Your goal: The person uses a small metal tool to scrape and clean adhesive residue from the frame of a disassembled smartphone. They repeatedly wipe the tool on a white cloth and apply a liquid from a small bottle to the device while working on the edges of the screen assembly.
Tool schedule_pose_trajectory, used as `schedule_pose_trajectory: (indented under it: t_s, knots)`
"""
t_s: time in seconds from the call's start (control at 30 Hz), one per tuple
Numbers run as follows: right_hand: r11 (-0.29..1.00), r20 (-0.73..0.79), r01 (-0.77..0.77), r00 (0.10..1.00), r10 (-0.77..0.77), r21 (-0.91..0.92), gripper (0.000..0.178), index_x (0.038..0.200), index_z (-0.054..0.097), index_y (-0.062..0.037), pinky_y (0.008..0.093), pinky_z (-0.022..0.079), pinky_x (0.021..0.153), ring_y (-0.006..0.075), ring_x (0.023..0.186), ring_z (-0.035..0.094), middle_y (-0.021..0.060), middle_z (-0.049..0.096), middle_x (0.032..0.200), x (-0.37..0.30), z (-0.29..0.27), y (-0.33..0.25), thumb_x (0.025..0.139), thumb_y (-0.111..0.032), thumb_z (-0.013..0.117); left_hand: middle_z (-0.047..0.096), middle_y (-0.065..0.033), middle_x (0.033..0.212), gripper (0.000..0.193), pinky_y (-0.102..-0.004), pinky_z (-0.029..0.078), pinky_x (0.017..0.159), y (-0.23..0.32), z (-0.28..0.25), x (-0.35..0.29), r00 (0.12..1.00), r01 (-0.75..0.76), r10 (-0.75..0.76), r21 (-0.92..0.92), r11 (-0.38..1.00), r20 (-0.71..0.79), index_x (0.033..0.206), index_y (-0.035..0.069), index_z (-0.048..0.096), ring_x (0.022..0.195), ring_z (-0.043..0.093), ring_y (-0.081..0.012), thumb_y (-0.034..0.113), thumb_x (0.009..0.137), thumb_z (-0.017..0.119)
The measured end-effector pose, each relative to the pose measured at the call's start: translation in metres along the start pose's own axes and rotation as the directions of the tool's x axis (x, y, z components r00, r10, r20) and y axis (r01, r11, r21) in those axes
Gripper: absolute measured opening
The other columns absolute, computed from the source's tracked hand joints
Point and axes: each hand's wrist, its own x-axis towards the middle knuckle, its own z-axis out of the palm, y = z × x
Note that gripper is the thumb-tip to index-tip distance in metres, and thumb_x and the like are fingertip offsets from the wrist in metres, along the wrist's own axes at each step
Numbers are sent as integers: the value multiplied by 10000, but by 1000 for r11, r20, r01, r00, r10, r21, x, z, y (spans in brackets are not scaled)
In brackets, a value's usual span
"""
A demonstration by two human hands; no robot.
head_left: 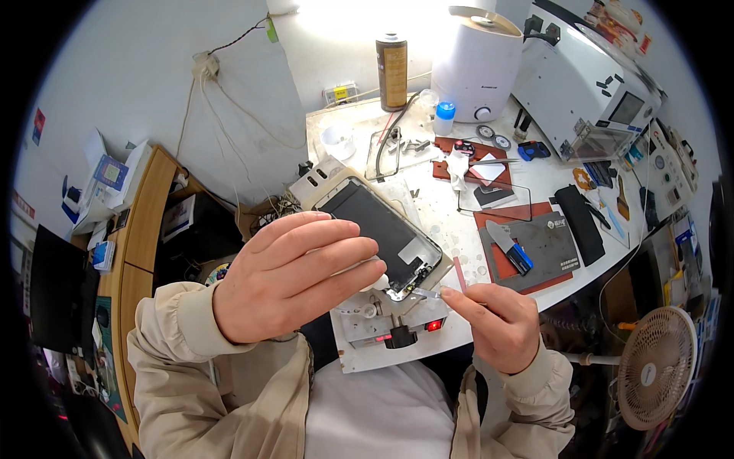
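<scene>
Beside a pale wall (pixel 237 46), cluttered white table (pixel 465 249), opened device (pixel 375 222), round fan (pixel 651 369).

A: Where's the head cam sitting?
B: On the wearer's head, left one of a side-by-side fisheye pair. Upright, unmirrored.
A: Facing?
B: Steeply down and forward. Wearer's shirt (pixel 378 413) at bottom centre, desk (pixel 547 177) across centre and right, wall (pixel 145 69) up top.
A: How near?
B: Close. Left hand (pixel 294 275) is big, left of centre; right hand (pixel 497 321) looks smaller, right of centre. Sleeves (pixel 180 375) come in from the lower edge. Desk's far side is deeper, higher in frame.
A: Width?
B: Very wide. Catches the cabinet (pixel 145 229) at left and the fan (pixel 657 367) at right. Edges bow, corners black.
</scene>
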Motion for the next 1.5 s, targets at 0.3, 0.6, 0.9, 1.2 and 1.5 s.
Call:
schedule_pose_trajectory:
  t_s: [0.3, 0.6, 0.9, 1.2, 1.5]
  knots:
    - [998, 23, 33, 999, -32, -44, 506, 1244, 830, -70, 341, 539, 567, 196, 687, 664, 55, 689, 918, 0, -3, -2, 761, 61, 755, 727, -30, 1371, 389, -423, 556, 1074, -1, 2, 0, 1000, -6, 6, 7, 1000, -11, 1307, 133, 781, 1271, 666, -247, 105, 920, 756]
    - [999, -2, 41, 999, -41, -25, 504, 1255, 828, -78, 329, 545, 562, 186, 702, 672, 44, 698, 939, -2, 3, 0, 769, 41, 775, 727, -29, 1373, 387, -421, 554, 1079, -2, 2, -1, 1000, -6, 6, 4, 1000, -15, 1307, 136, 782, 1272, 666, -245, 109, 922, 753]
    - [998, 6, 48, 999, -48, -30, 497, 1255, 825, -80, 332, 540, 565, 183, 693, 656, 40, 684, 931, 1, 2, -3, 770, 26, 794, 717, -46, 1305, 370, -408, 582, 1054, -3, 1, 3, 998, -45, 46, 25, 999, -47, 1240, 95, 769, 1240, 676, -241, 99, 869, 764]
    - [997, 27, 65, 998, -65, -34, 543, 1276, 815, -87, 332, 527, 562, 167, 680, 639, 25, 667, 916, 4, 2, -5, 744, 19, 795, 727, -30, 1378, 382, -437, 551, 1106, -7, -1, -6, 1000, 5, -5, 30, 1000, -2, 1311, 140, 775, 1294, 661, -246, 107, 932, 738]
    - [999, 20, 42, 999, -42, 0, 536, 1273, 820, -82, 331, 545, 563, 180, 700, 669, 40, 693, 939, 2, 5, -4, 756, 45, 765, 730, -27, 1371, 375, -428, 554, 1100, -8, -2, -6, 1000, -1, 2, 38, 999, -5, 1302, 143, 777, 1287, 666, -245, 98, 931, 746]
